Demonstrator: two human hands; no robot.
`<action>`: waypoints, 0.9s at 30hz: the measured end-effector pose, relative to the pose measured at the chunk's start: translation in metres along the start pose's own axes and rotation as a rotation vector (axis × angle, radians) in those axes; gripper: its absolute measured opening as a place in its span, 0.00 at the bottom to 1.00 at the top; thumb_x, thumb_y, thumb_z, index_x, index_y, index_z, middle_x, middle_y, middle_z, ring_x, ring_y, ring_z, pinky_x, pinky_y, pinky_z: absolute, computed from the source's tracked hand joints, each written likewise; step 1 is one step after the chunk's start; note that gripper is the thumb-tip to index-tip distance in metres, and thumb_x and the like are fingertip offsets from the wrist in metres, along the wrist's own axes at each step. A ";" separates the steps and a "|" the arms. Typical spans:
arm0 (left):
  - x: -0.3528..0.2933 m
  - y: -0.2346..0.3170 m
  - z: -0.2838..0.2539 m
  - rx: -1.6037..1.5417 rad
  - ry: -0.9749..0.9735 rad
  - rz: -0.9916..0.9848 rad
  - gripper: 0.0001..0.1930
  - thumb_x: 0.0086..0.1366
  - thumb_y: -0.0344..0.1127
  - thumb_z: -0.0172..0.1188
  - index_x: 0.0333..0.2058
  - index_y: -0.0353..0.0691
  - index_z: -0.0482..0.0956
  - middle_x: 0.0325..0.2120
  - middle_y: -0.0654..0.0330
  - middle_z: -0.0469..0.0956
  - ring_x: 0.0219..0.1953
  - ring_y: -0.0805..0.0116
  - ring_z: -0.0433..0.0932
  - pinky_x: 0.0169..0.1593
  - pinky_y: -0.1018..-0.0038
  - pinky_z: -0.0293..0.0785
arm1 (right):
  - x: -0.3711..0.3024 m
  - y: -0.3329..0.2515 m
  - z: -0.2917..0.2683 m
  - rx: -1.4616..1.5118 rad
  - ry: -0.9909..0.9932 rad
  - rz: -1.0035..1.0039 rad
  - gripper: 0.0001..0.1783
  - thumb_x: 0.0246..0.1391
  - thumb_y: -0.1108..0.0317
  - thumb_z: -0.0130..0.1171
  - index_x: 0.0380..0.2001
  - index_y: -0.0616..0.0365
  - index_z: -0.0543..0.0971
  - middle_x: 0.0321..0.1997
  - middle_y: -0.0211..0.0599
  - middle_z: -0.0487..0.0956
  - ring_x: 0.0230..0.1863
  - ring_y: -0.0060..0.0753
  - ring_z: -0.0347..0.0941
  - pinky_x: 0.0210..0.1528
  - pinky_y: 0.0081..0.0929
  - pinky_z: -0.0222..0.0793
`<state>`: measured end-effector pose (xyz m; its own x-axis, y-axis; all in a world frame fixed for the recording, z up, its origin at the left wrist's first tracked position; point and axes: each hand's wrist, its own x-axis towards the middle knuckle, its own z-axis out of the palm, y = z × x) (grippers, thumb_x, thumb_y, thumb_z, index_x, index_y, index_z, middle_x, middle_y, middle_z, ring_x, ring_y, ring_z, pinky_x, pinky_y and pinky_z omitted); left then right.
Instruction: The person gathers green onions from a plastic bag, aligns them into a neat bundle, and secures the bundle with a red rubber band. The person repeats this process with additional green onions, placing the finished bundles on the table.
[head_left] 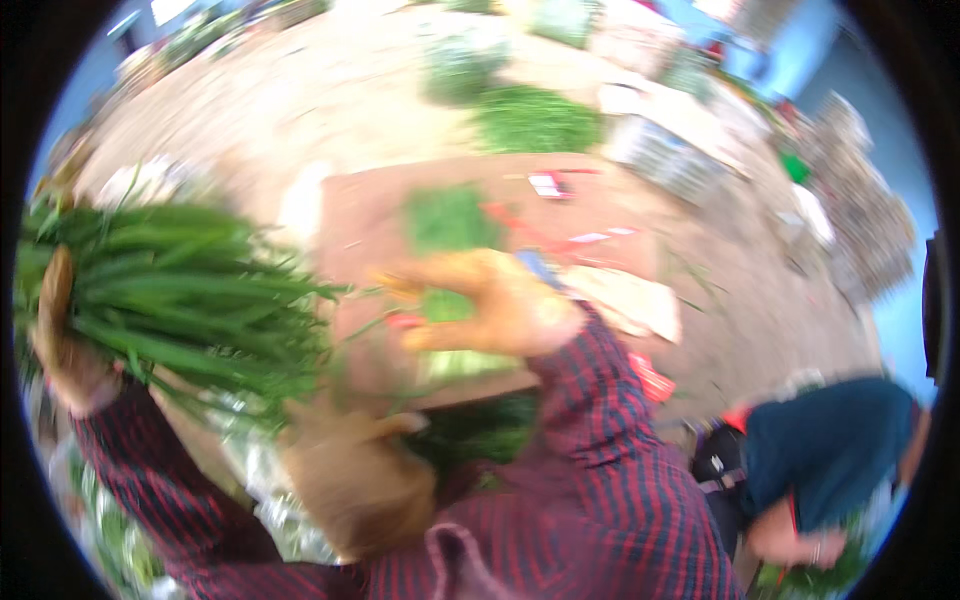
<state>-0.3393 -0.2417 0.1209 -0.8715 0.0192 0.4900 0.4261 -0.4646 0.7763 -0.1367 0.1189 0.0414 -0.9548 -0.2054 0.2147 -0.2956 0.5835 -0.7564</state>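
At the far left my left hand (pixel 75 360) grips a big bunch of long green leaves (pixel 190 280), its leaf ends pointing toward the middle. My right hand (pixel 490 300) is stretched over a low reddish-brown board (pixel 365 215), fingers apart and nothing in them; motion blurs it. Beneath and beyond that hand, cut green leaves (pixel 450 218) lie on the board. Red strips (pixel 575 245) and a beige sheet (pixel 625 300) are to its right. A small pink and white packet (pixel 548 184) sits near the board's far edge.
A co-worker in a dark shirt (pixel 830 450) is close on my right, one hand (pixel 795 540) low near greens. Beyond the board are a green heap (pixel 535 118) and a grey crate (pixel 665 155). A blurred brown shape (pixel 360 480) is near my body.
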 end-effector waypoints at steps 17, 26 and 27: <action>-0.281 -0.020 0.260 -0.458 -0.562 -0.557 0.41 0.48 0.30 0.72 0.62 0.39 0.65 0.52 0.59 0.73 0.53 0.63 0.73 0.59 0.65 0.72 | -0.192 -0.034 0.060 0.445 0.657 -0.162 0.81 0.28 0.43 0.83 0.76 0.59 0.39 0.70 0.50 0.64 0.69 0.41 0.63 0.69 0.40 0.61; -0.321 -0.031 0.252 0.083 -0.808 -0.169 0.23 0.57 0.34 0.64 0.53 0.35 0.78 0.52 0.52 0.77 0.54 0.60 0.76 0.58 0.63 0.72 | -0.240 -0.024 0.110 0.501 0.690 0.145 0.33 0.41 0.60 0.79 0.50 0.57 0.76 0.45 0.36 0.83 0.44 0.33 0.82 0.46 0.34 0.79; -0.317 -0.034 0.246 0.136 -0.826 -0.070 0.22 0.55 0.34 0.67 0.50 0.35 0.81 0.50 0.52 0.79 0.52 0.61 0.78 0.57 0.64 0.73 | -0.238 -0.019 0.114 0.342 0.693 0.141 0.36 0.42 0.59 0.79 0.53 0.59 0.74 0.49 0.38 0.82 0.47 0.33 0.81 0.48 0.33 0.78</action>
<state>-0.0176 -0.0144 0.0364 -0.4622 0.7105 0.5306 0.4492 -0.3284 0.8309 0.0995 0.0668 -0.0657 -0.8171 0.4551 0.3540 -0.2523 0.2698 -0.9293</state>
